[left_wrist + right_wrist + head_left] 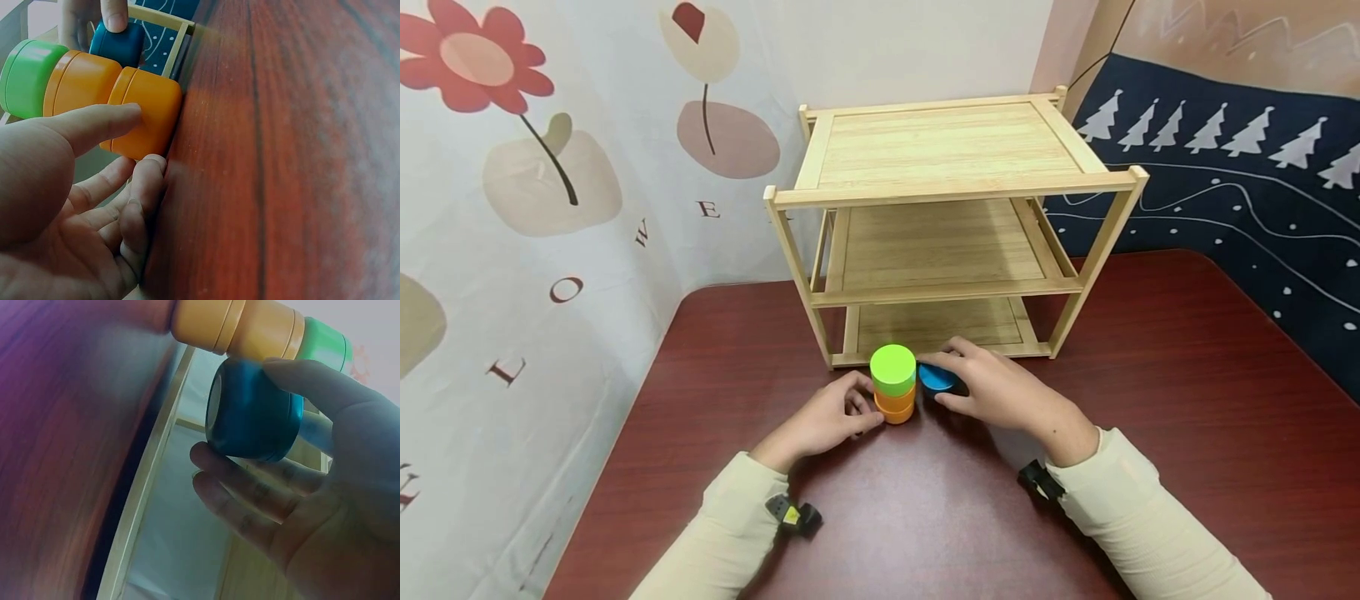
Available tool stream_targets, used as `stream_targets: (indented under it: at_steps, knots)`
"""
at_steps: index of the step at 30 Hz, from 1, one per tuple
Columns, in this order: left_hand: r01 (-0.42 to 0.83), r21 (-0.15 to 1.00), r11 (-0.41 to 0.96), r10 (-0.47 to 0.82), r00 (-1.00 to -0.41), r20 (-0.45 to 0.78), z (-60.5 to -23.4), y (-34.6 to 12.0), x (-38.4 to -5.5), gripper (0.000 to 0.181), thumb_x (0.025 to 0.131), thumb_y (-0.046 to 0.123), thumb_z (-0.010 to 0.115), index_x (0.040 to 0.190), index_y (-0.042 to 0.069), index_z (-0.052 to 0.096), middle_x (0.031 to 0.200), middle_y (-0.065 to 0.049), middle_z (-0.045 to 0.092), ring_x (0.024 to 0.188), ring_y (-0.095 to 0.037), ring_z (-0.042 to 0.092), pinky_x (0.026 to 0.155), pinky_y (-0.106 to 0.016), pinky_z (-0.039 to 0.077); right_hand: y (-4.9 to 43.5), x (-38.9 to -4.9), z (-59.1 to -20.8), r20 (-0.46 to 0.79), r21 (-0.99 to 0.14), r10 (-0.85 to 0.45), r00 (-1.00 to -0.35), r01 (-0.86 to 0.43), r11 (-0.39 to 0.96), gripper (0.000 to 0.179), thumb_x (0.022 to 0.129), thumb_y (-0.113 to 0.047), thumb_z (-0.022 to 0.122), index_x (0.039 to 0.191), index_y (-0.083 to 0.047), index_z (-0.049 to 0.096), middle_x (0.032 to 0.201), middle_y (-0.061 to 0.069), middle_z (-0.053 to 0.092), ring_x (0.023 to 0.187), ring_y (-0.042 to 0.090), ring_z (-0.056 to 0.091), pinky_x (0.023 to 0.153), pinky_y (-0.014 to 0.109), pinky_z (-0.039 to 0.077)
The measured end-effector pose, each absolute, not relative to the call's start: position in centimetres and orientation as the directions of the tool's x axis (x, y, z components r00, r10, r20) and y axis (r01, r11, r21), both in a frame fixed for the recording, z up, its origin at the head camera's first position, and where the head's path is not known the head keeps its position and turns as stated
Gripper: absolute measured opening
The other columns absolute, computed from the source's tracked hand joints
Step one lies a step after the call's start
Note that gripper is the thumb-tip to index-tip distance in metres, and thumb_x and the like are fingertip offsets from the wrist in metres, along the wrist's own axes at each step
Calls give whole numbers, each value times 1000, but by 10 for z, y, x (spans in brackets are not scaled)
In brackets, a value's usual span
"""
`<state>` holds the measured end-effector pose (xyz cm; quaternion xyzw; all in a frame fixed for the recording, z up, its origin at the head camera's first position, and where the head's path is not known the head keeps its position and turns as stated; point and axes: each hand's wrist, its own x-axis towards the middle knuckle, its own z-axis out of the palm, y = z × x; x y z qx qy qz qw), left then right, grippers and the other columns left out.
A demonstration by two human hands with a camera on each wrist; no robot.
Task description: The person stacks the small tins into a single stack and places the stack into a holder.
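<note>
A stack of small round lidded jars stands on the table, a green jar (892, 370) on top of an upper orange jar (87, 81) and a lower orange jar (150, 112). My left hand (829, 417) steadies the bottom of this stack, its thumb against the lower orange jar and its fingers bent at the jar's other side. Beside the stack, my right hand (992, 383) grips a blue jar (253, 409) between thumb and fingers. In the right wrist view the blue jar is tilted, with its underside partly showing and raised off the tabletop.
Behind the hands, a three-tier wooden rack (940, 190) stands on the dark red table (910, 517), its lowest front bar close behind the jars. Patterned cloths hang at the left and right. Each wrist wears a small black camera (1041, 481).
</note>
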<state>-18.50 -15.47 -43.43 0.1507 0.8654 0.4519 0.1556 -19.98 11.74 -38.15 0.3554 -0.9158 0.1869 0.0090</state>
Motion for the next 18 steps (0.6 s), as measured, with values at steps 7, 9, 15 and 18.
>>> stream_targets:
  at_steps: [7, 9, 15, 18]
  knots:
    - [118, 836, 536, 404, -905, -132, -434, -155, -186, 40, 90, 20, 74, 120, 4, 53, 86, -7, 66, 65, -13, 60, 57, -31, 54, 118, -200, -379, 185, -338, -650, -737, -669, 662, 53, 90, -22, 75, 140, -15, 58, 126, 7, 59, 94, 18, 65, 81, 34, 57]
    - [116, 837, 534, 405, -905, -133, -434, -155, -186, 40, 91, 20, 74, 120, 4, 53, 86, -7, 66, 65, -13, 60, 57, -31, 54, 118, -200, -378, 190, -338, -648, -738, -669, 662, 54, 90, -23, 75, 140, -15, 58, 126, 6, 58, 94, 18, 65, 80, 33, 57]
    - [119, 834, 538, 405, -905, -132, -433, -155, -186, 40, 90, 20, 74, 120, 4, 53, 86, -6, 66, 65, -13, 60, 57, -30, 54, 118, -199, -376, 199, -347, -639, -743, -663, 663, 54, 90, -24, 75, 140, -16, 58, 127, 5, 58, 97, 17, 65, 82, 34, 57]
    - [121, 833, 540, 406, -904, -132, -433, -155, -186, 40, 90, 20, 74, 120, 3, 53, 86, -6, 66, 65, -13, 60, 57, -30, 54, 119, -199, -375, 206, -352, -637, -742, -664, 660, 53, 90, -25, 75, 140, -16, 58, 127, 5, 58, 98, 18, 66, 82, 35, 57]
